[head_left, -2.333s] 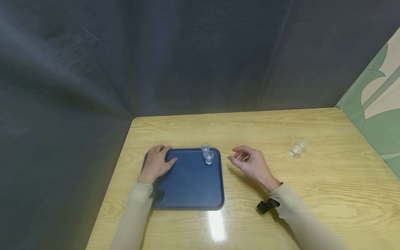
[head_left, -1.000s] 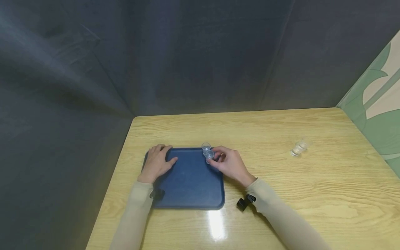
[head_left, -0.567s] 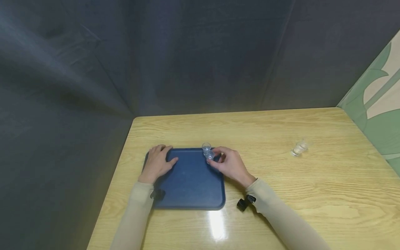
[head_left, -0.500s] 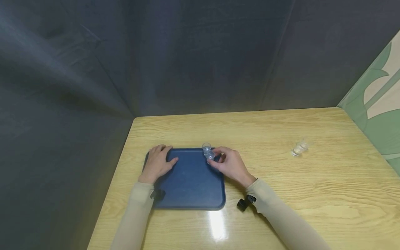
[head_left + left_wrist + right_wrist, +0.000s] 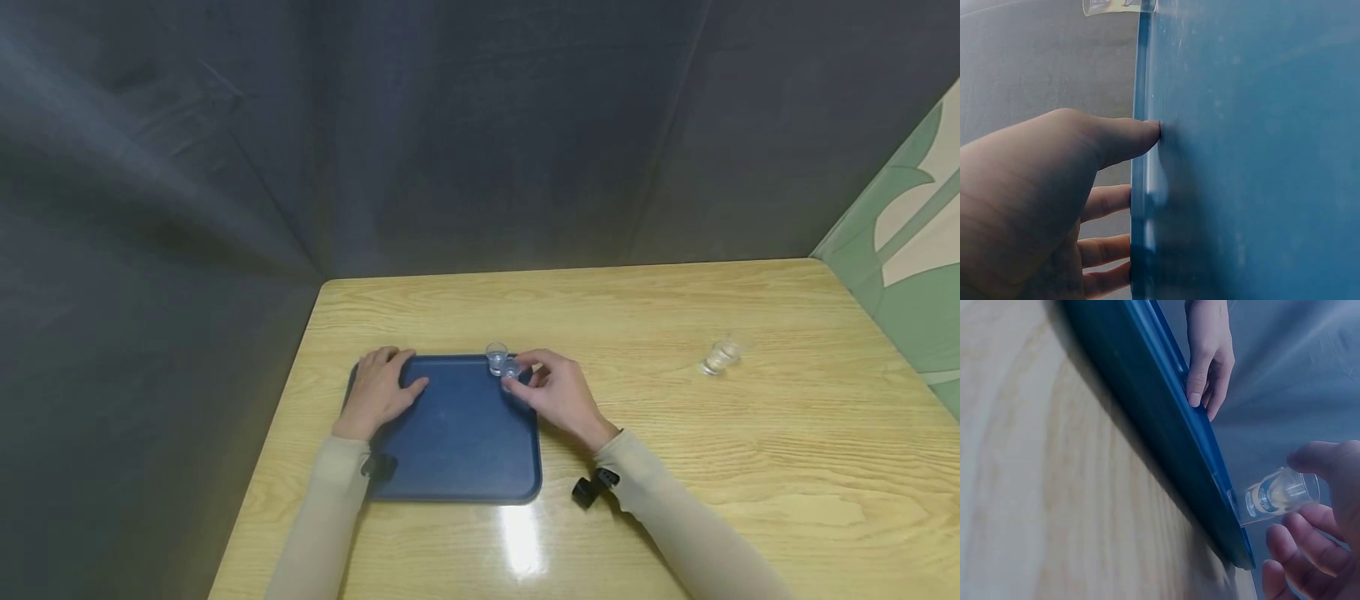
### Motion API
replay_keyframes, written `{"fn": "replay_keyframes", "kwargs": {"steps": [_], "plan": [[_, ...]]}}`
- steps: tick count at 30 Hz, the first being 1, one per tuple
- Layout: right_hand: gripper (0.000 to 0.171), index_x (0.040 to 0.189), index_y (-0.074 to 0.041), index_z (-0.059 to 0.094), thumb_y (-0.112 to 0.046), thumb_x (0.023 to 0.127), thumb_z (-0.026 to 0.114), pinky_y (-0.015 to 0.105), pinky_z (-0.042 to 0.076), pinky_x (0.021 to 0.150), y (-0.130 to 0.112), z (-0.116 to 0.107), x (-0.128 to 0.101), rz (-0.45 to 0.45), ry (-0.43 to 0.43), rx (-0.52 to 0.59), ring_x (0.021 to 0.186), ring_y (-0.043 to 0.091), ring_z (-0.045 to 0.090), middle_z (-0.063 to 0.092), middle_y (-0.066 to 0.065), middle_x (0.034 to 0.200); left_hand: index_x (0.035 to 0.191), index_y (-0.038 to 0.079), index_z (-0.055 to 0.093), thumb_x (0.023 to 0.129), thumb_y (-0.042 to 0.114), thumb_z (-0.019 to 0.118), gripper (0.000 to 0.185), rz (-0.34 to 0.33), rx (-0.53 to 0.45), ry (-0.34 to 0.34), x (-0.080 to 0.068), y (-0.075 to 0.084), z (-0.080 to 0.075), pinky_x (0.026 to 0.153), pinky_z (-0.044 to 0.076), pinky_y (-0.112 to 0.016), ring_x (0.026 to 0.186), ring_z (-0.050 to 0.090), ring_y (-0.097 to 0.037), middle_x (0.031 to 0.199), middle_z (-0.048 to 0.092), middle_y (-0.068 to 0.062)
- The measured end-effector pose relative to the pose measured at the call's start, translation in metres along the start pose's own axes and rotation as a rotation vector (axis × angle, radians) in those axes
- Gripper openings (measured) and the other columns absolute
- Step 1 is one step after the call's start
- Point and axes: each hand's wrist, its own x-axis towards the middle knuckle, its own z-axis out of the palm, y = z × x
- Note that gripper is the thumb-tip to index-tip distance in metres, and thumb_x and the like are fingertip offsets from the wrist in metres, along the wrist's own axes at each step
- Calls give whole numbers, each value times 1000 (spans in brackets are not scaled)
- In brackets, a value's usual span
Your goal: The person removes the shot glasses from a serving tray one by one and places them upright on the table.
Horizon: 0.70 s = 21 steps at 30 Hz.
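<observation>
Showing left thumb (image 5: 1141,132) pressing tray (image 5: 1254,156), hidden overhead

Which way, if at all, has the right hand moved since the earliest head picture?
Yes. The right hand has moved left, from the bare table to the blue tray's far right corner, where it pinches a small clear cup.

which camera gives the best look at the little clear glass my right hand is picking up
The right wrist view: the small clear shot glass fills the frame's corner, pinched by the right hand just off the blue plastic tray. The head view shows it tiny beside a second glass. The left wrist view misses it.
</observation>
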Motion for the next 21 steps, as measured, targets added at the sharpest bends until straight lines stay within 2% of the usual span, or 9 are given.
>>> {"fn": "replay_keyframes", "kwargs": {"steps": [7,16,21], "plan": [[36,117,-8,78,-23,87,90,21,54,53,2,-4,0,23,28,24,72,14,68,80,9,104,155,8,54,102,44,67,66,4,0,2,0,-1,0,130,26,-64,149,42,-48,157,50,-26],[37,117,-7,77,-25,88,89,21,52,57,8,-14,-1,50,69,34,72,16,65,77,9,93,155,7,54,102,45,67,66,6,-2,2,0,-1,1,130,26,-65,149,41,-48,158,49,-26],[37,117,-5,77,-22,87,90,21,53,60,13,-19,-1,34,104,21,71,14,65,77,10,99,155,8,54,102,45,67,66,3,-2,2,0,-2,1,131,25,-65,150,41,-48,158,49,-26]]}}
